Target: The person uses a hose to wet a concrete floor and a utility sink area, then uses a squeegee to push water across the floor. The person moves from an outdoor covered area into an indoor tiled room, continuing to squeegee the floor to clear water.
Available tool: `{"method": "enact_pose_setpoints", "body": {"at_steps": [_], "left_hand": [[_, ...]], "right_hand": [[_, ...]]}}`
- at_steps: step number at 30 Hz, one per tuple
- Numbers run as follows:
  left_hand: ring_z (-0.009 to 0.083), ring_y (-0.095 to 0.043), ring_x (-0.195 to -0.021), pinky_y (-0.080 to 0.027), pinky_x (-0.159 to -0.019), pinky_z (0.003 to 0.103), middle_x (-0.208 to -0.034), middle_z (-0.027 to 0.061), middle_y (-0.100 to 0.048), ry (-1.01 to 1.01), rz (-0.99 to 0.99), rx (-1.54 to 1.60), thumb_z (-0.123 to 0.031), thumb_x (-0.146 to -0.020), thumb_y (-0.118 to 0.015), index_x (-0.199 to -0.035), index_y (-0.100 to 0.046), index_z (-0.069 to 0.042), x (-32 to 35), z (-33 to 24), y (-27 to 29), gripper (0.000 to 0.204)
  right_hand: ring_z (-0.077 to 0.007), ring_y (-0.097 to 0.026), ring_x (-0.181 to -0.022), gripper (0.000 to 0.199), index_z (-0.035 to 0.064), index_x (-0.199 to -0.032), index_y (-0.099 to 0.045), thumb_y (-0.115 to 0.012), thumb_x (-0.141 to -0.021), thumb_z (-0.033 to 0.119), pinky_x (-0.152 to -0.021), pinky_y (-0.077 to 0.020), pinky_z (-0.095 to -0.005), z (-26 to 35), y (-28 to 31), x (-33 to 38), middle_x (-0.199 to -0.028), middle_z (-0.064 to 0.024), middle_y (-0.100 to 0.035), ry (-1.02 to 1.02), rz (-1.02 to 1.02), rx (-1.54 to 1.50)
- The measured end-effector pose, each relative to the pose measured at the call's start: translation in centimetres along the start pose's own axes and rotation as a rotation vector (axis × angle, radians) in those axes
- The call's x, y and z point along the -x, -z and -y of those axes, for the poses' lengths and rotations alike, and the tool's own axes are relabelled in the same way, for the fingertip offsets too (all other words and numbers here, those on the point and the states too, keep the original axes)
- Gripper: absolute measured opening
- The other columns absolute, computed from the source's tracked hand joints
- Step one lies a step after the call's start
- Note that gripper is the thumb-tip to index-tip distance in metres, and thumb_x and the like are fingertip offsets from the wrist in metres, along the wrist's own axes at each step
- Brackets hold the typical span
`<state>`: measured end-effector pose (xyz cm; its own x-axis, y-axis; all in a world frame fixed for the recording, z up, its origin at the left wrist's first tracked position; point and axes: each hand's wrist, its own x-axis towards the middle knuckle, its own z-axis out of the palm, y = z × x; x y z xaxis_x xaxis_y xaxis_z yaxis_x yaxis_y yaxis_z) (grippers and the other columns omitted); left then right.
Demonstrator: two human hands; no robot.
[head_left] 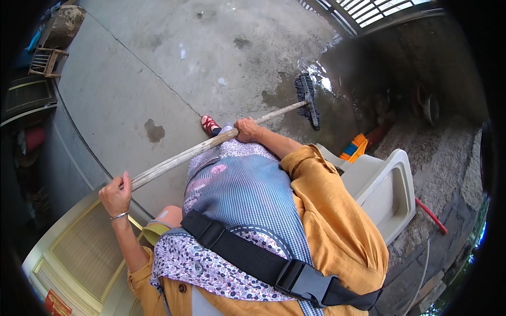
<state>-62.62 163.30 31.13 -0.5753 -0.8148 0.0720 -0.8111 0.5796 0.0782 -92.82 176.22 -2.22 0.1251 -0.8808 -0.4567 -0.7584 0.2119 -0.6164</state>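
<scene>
A flat mop [307,102] with a dark shaggy head rests on the wet concrete at the right. Its long pale wooden handle [179,159] runs slantwise across the front of my body. My left hand [116,196], with a bracelet at the wrist, is closed round the handle's upper end. Further down the shaft, my right hand [246,129] grips it just in front of my apron. One red shoe [210,125] shows beyond the handle; the other foot is hidden.
A white plastic chair [387,184] stands close at my right, by an orange, yellow and blue bristled broom [355,148]. A red stick [431,216] lies past it. Pale door panels [79,247] are at lower left, a small wooden stool [46,62] far left, a barred gate [363,11] ahead.
</scene>
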Motion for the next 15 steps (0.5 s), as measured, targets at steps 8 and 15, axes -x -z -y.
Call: {"method": "enact_pose_setpoints", "body": {"at_steps": [8,15], "left_hand": [[0.0293,-0.043,-0.038,-0.032,-0.038,0.035,-0.043,0.0138,-0.041,0.116,0.082,-0.005,-0.02,-0.074,-0.059,-0.049,-0.048,-0.003,1.2,1.1,0.6,0.032],[0.0303,-0.047,-0.041,-0.035,-0.039,0.036,-0.044,0.0127,-0.046,0.243,0.079,-0.002,-0.023,-0.072,-0.059,-0.047,-0.05,-0.004,2.4,2.0,-1.3,0.032]], "right_hand": [[-0.0304,-0.059,-0.073,0.017,0.0088,-0.071,-0.062,-0.051,-0.059,0.016,-0.06,-0.0444,-0.0435,0.1,-0.6,-0.6,-0.072,-0.016,-0.06,0.023,0.041,0.024],[-0.0323,-0.054,-0.079,0.019,0.0068,-0.077,-0.06,-0.058,-0.064,0.021,-0.068,-0.0429,-0.0396,-1.0,-2.3,-1.0,-0.084,-0.0151,-0.056,0.119,0.087,0.027]]}}
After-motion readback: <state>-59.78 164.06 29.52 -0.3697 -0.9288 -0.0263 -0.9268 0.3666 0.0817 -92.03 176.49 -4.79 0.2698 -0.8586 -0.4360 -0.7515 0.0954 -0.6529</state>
